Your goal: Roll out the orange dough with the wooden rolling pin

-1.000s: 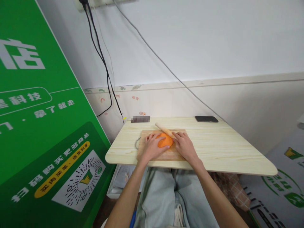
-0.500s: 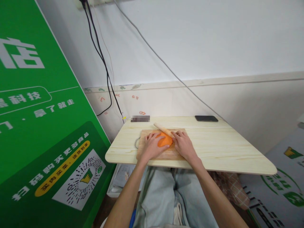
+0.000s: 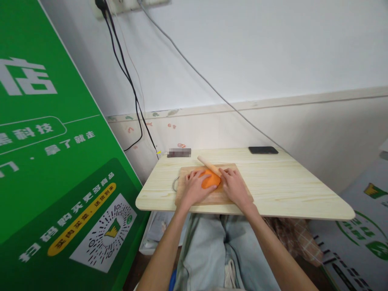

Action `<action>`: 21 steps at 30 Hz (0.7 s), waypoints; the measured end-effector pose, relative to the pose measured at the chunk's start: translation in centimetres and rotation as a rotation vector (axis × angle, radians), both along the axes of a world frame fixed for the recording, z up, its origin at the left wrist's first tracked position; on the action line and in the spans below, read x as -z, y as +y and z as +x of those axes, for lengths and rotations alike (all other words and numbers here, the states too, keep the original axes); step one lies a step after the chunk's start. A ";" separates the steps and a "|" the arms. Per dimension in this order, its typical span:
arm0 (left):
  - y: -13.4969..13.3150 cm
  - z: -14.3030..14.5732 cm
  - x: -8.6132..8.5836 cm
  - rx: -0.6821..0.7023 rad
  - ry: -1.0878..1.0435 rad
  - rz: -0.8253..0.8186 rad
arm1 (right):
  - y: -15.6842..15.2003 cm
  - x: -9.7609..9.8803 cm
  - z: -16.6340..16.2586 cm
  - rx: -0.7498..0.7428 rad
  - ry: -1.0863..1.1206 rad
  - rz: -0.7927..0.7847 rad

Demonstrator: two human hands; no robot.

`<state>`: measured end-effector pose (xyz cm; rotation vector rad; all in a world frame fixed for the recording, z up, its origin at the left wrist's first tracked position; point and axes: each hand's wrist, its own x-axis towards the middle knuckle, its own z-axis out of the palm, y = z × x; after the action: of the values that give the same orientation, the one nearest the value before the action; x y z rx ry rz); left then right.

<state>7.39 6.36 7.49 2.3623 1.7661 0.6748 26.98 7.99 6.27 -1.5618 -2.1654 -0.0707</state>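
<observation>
A smooth orange piece of what looks like dough (image 3: 211, 180) lies on a wooden cutting board (image 3: 224, 197). My left hand (image 3: 195, 188) rests over its left side, fingers curved around the far edge and thumb along the near edge. A pale wooden rolling pin (image 3: 207, 163) slants across the far side of the dough, its far end pointing left and away. My right hand (image 3: 233, 184) is closed around the pin's near end, which the fingers hide, just right of the dough. A metal ring handle (image 3: 175, 183) shows at the board's left side.
The board sits near the front edge of a light wood table (image 3: 291, 190). Toward the back lie a black phone (image 3: 263, 150) and a blurred dark object (image 3: 178, 152). Cables (image 3: 133, 87) hang along the wall. A green sign panel (image 3: 60, 161) stands at left.
The view has tilted and shifted slightly. Both hands, the orange dough and the rolling pin keep nearly the same places relative to the board.
</observation>
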 end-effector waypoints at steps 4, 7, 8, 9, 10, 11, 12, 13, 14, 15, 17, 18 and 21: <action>-0.1 0.1 -0.1 -0.029 -0.006 -0.019 | 0.7 0.7 0.0 0.087 -0.018 -0.004; -0.2 0.1 -0.2 -0.027 0.014 -0.033 | 0.9 1.0 0.2 0.087 -0.002 0.031; -0.2 0.1 -0.2 -0.018 0.021 -0.037 | 0.9 1.2 0.3 0.086 0.008 0.044; -0.2 0.0 -0.2 -0.010 0.023 -0.041 | 1.0 1.4 0.4 0.086 0.020 0.057; -0.2 0.0 -0.3 -0.006 0.020 -0.044 | 1.1 1.6 0.5 0.087 0.032 0.069; -0.2 0.0 -0.3 -0.009 0.011 -0.048 | 1.2 1.8 0.5 0.089 0.043 0.079; -0.2 0.0 -0.3 -0.019 -0.001 -0.051 | 1.3 2.0 0.6 0.095 0.053 0.089; -0.2 0.0 -0.3 -0.038 -0.012 -0.053 | 1.5 2.2 0.6 0.103 0.063 0.096; -0.1 0.0 -0.3 -0.061 -0.021 -0.053 | 1.6 2.4 0.6 0.111 0.071 0.101; -0.1 0.1 -0.3 -0.086 -0.026 -0.052 | 1.7 2.5 0.6 0.117 0.076 0.103; -0.2 0.1 -0.3 -0.124 -0.023 -0.044 | 1.8 2.6 0.6 0.123 0.084 0.100; -0.2 0.1 -0.3 -0.132 -0.019 -0.039 | 1.8 2.6 0.5 0.124 0.091 0.097; -0.3 0.1 -0.2 -0.139 -0.025 -0.031 | 1.5 2.3 0.4 0.137 0.126 0.092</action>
<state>7.49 6.08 7.66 2.2176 1.9289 0.6854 27.40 9.50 3.95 -1.6154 -1.9306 -0.1107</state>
